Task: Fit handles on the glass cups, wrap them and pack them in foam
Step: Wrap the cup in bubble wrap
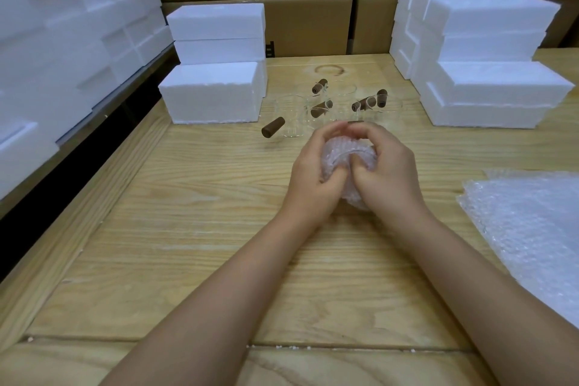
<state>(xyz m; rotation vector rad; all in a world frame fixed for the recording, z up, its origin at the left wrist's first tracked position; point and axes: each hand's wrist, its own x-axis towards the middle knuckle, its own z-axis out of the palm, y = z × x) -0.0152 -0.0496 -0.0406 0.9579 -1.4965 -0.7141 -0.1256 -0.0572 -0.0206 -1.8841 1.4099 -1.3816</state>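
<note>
While left hand (313, 180) and right hand (393, 171) clasp the bubble-wrapped cup (340, 152), its brown handle (355, 124) juts forward, nearer the right.

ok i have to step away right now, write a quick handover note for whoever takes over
Left hand and right hand: both grip one glass cup bundled in clear bubble wrap, mid-table; its brown cylindrical handle pokes out on top.
Behind: unwrapped clear glass cups.
Spare bubble wrap sheets right; white foam blocks both sides of the wooden table.
Done: handles seem fitted.
Left: finish this wrap, wrap the others, pack all in foam.
</note>
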